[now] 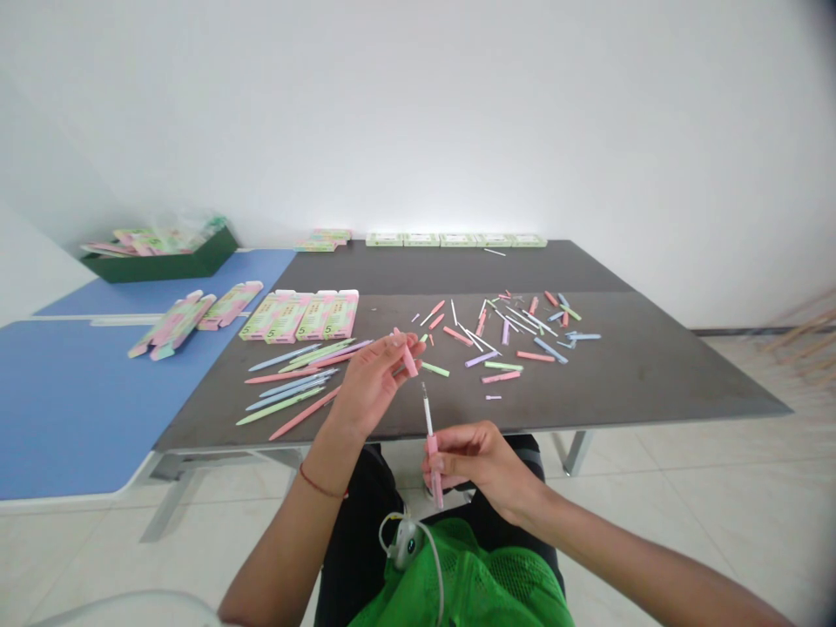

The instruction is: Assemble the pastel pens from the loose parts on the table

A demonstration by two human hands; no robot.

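Nearest the viewer, a green mesh garment carries a small device on a pale cord. Just beyond, the right hand grasps a pink pen barrel between thumb and fingers, out in front of the table edge; a white refill projects from its upper end, tip upward. Farther on and to the left, the left hand — a red cord at its wrist — pinches a second pink tube at the fingertips, its lower end just above the refill tip and apart from it. On the dark table, whole pens in blue, green and pink lie left of the left hand; loose pen parts, with further refills, are scattered to its right. Behind the pens stand out four pink-and-green cartons in a row — a "5" is legible low on their faces, the remaining print too small to read. On the blue table at left lie more cartons, then a dark green tray of packaging. Along the far edge runs a line of pale green boxes, their lettering illegible, before a white wall.
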